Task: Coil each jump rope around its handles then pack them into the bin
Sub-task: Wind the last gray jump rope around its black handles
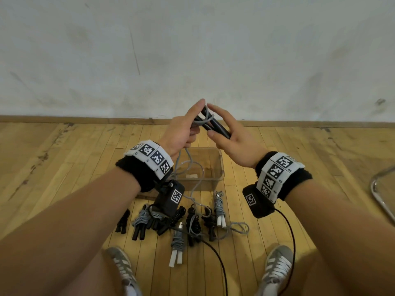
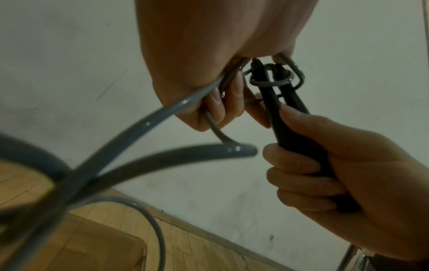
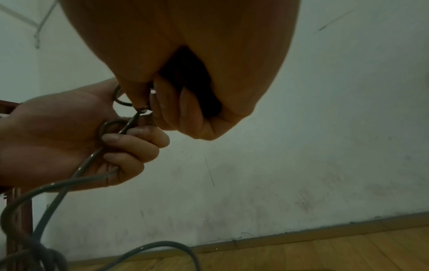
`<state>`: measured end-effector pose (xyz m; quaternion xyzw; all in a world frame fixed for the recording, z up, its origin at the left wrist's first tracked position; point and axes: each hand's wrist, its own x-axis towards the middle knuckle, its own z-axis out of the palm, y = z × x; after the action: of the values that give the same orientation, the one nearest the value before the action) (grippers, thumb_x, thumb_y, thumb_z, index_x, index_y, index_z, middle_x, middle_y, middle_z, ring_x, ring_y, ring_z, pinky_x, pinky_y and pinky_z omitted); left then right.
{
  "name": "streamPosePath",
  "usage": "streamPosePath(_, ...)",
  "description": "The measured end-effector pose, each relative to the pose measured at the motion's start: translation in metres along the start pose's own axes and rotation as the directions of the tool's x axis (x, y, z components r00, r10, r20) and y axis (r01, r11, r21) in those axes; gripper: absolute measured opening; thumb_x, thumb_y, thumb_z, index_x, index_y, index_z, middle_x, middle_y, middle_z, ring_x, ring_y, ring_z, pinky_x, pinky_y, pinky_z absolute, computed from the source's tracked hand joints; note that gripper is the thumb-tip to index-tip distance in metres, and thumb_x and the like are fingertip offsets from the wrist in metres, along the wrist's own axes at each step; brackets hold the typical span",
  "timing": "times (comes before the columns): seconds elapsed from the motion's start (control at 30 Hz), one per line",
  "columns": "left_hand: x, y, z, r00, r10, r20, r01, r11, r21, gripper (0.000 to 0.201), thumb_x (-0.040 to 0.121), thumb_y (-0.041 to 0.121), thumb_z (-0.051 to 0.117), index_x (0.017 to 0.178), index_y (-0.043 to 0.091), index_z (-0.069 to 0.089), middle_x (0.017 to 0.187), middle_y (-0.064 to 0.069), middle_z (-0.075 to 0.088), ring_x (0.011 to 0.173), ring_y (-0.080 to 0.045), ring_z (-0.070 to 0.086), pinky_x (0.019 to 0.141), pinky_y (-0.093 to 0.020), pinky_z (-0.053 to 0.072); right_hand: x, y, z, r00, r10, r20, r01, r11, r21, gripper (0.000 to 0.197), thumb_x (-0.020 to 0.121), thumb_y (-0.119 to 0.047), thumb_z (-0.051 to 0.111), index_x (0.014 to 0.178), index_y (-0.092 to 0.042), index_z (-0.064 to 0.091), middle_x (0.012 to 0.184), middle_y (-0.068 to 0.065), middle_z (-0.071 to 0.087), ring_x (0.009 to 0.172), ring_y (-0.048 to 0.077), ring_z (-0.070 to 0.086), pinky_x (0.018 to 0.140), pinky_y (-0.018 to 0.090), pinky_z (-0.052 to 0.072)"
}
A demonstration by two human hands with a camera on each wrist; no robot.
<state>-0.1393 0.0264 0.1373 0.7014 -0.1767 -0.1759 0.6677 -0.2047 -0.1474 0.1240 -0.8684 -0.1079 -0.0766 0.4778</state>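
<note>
At frame centre the right hand (image 1: 229,135) grips both black handles (image 1: 215,124) while the left hand (image 1: 181,133), fingers curled round the grey rope (image 1: 197,178), should wind snug, even turns above the bin (image 1: 221,167).

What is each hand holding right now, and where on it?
The right hand grips the two black handles together by their lower halves. The left hand holds the grey rope just below the handle tops, fingers curled round it.

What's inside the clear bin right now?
The bin holds no coiled ropes; the grey cord dangles across it, over a pale label on its floor. The left wrist hides its near-left corner.
</note>
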Motion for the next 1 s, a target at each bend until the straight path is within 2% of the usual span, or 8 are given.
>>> streamPosePath(0.13,0.002,-0.003,0.006,1.000,-0.013,-0.020,0.014,0.997,0.081,0.074,0.094,0.077,0.036,0.092,0.009,0.067,0.058,0.008,0.029,0.050,-0.011,0.020,0.048,-0.026,0.019,0.003,0.002,0.004,0.999,-0.018,-0.033,0.019,0.999,0.033,0.055,0.105,-0.030,0.054,0.153,-0.044,0.033,0.106,0.011,0.068,0.067,0.020,0.055,0.065,0.047,0.054)
streamPosePath(0.23,0.003,-0.011,0.013,1.000,0.012,0.001,-0.012,0.977,0.212,0.073,0.102,0.067,0.029,0.097,0.007,0.071,0.053,0.013,0.032,0.048,-0.009,0.026,0.051,-0.026,0.024,0.007,0.005,0.004,0.993,0.035,-0.113,-0.019,0.990,0.138,0.045,0.106,-0.021,0.053,0.149,-0.027,0.041,0.109,0.017,0.066,0.065,0.005,0.055,0.057,0.024,0.046)
streamPosePath(0.33,0.003,-0.022,0.018,0.999,0.039,-0.020,-0.032,0.958,0.284,0.047,0.109,0.047,0.033,0.108,0.020,0.072,0.055,0.014,0.039,0.052,-0.008,0.037,0.057,-0.029,0.032,0.008,0.008,0.002,0.975,0.123,-0.183,-0.092,0.982,0.166,0.035,0.106,-0.018,0.052,0.140,-0.018,0.046,0.090,-0.010,0.066,0.064,-0.003,0.058,0.053,0.013,0.041)
streamPosePath(0.57,0.001,-0.024,0.016,0.986,0.138,-0.097,-0.094,0.927,0.364,0.031,0.110,0.026,0.039,0.130,0.027,0.063,0.067,0.007,0.059,0.052,-0.002,0.050,0.058,-0.026,0.042,0.008,0.019,-0.003,0.967,0.173,-0.184,-0.159,0.983,0.092,0.038,0.105,-0.025,0.053,0.141,-0.029,0.043,0.074,-0.007,0.051,0.063,0.014,0.048,0.058,0.031,0.044)
streamPosePath(0.67,-0.004,-0.020,0.017,0.984,0.170,-0.049,-0.133,0.893,0.429,0.034,0.103,0.026,0.057,0.135,0.024,0.065,0.104,0.004,0.076,0.088,-0.009,0.068,0.081,-0.025,0.052,0.008,0.021,-0.003,0.971,0.129,-0.201,-0.142,0.988,-0.053,0.038,0.105,-0.027,0.052,0.142,-0.022,0.048,0.082,-0.016,0.055,0.068,0.005,0.052,0.070,0.031,0.044)
streamPosePath(0.77,-0.004,-0.014,0.016,0.971,0.236,0.045,-0.201,0.698,0.687,0.034,0.099,0.030,0.064,0.131,0.022,0.069,0.124,0.004,0.073,0.104,-0.011,0.066,0.079,-0.019,0.041,0.007,0.020,-0.002,0.975,0.102,-0.196,-0.151,0.955,-0.255,0.036,0.106,-0.027,0.050,0.141,-0.022,0.051,0.091,-0.010,0.060,0.074,0.006,0.055,0.067,0.028,0.040)
streamPosePath(0.9,-0.001,-0.015,0.011,0.932,0.315,0.180,-0.298,0.380,0.876,0.024,0.102,0.033,0.057,0.107,0.023,0.077,0.089,0.004,0.074,0.079,-0.016,0.063,0.061,-0.027,0.036,0.004,0.021,0.001,0.987,0.139,-0.080,-0.160,0.817,-0.555,0.030,0.106,-0.033,0.046,0.134,-0.028,0.055,0.083,-0.007,0.061,0.066,0.011,0.055,0.053,0.025,0.034)
streamPosePath(1.0,0.000,-0.014,0.007,0.925,0.297,0.239,-0.328,0.305,0.894,0.023,0.103,0.037,0.056,0.102,0.024,0.075,0.075,0.010,0.062,0.068,-0.012,0.052,0.058,-0.030,0.035,0.004,0.019,-0.001,0.987,0.157,0.027,-0.100,0.740,-0.665,0.030,0.107,-0.037,0.042,0.132,-0.031,0.056,0.085,-0.007,0.063,0.072,0.017,0.056,0.054,0.027,0.034)
